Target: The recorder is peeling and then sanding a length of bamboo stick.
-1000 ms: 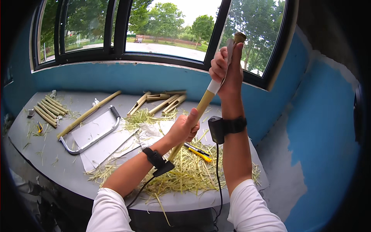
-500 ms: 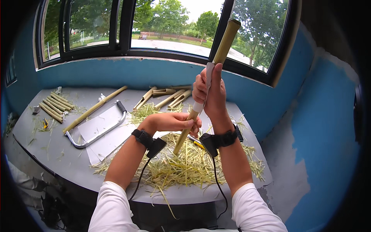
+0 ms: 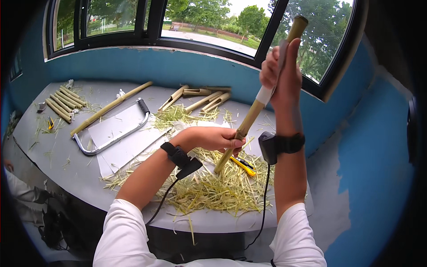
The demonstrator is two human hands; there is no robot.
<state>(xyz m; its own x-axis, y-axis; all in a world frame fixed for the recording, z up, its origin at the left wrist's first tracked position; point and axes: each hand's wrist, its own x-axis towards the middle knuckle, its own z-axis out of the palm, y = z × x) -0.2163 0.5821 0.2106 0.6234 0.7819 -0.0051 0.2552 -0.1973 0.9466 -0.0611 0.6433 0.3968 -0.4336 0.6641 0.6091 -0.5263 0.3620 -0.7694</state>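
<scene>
A bamboo pole [image 3: 252, 116] slants up from the straw-like shavings to in front of the window. My left hand [image 3: 218, 139] is closed round its lower part, thumb along the side. Higher up, my right hand [image 3: 287, 82] grips a pale strip, perhaps sandpaper, [image 3: 265, 95] wrapped round the pole, thumb pointing up. The pole's lower end reaches down among the bamboo shavings [image 3: 213, 187]. A yellow utility knife [image 3: 243, 166] lies on the shavings just right of the pole.
On the grey table [image 3: 178, 225] lie a hacksaw [image 3: 113, 146], white paper [image 3: 116, 155] and a long bamboo pole [image 3: 111, 109]. Short bamboo sticks [image 3: 65, 103] sit at the far left, cut bamboo pieces [image 3: 207, 100] at the back. Cables hang from both wrist straps.
My right hand and the strip have moved up and to the right. The pole and my left hand have shifted right, and the utility knife shows more fully. The whole view has shifted slightly.
</scene>
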